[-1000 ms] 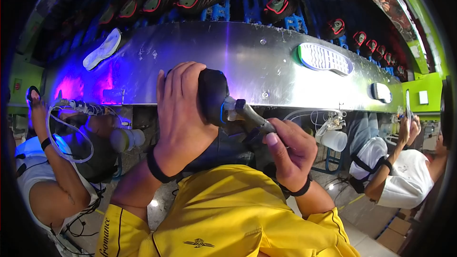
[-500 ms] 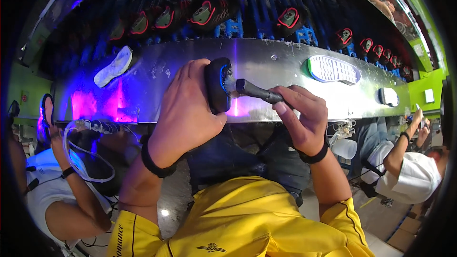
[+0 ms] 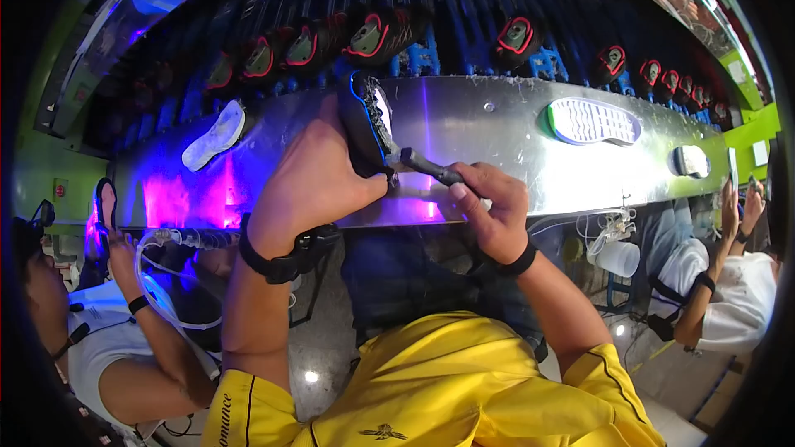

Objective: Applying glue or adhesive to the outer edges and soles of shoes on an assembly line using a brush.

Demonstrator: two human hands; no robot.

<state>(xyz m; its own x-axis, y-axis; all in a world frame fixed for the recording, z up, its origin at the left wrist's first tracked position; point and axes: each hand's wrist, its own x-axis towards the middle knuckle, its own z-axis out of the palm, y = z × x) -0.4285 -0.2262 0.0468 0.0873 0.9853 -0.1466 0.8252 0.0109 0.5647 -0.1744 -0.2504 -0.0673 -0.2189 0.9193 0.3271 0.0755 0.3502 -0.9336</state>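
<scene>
My left hand [image 3: 305,180] grips a black shoe upper [image 3: 358,128] from its left side and holds it on edge above the metal bench. A blue line runs along the shoe's border, and its pale underside faces right. Between the thumb and fingers of my right hand [image 3: 497,209] is a dark-handled brush [image 3: 432,167]. Its tip is at the near end of the shoe's underside, seemingly touching it. Left of my left hand lies a white shoe sole [image 3: 214,137]. A white sole with green and blue edges [image 3: 593,122] rests further right on the bench.
Beyond the metal bench [image 3: 489,174], several black shoes with red-edged openings [image 3: 368,36] stand along a dark rack with blue supports. Another sole [image 3: 691,161] lies near the bench's right end. Co-workers sit at left [image 3: 137,335] and right [image 3: 733,290].
The shoe has tilted, showing more of its pale underside. The brush has moved toward the shoe's near end, and my right hand has come left and nearer. The whole view has shifted slightly.
</scene>
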